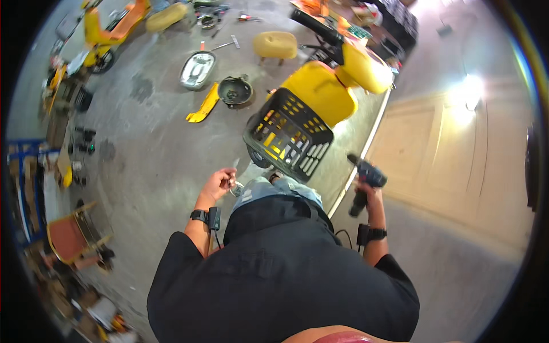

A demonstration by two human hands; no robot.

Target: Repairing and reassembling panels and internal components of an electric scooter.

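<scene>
My right hand (372, 197) is wrapped round the grip of a dark cordless drill (372, 174), whose chuck points up and to the left. On the other side of my body, my left hand (219, 184) is closed with its fingers curled together. Whatever those fingers may hold is too small to make out. A pale loop (236, 189) shows right beside them. In front of me stands a yellow scooter (320, 91), with a black slotted basket (291, 134) on the end nearest me. Neither hand touches the scooter or the basket.
On the grey floor ahead lie a yellow curved panel (204, 104), a dark round bowl-like part (235, 91), an oval tray (198, 70) and a yellow seat (275, 45). A wooden door (452, 154) is at the right. A chair (71, 234) stands at the left.
</scene>
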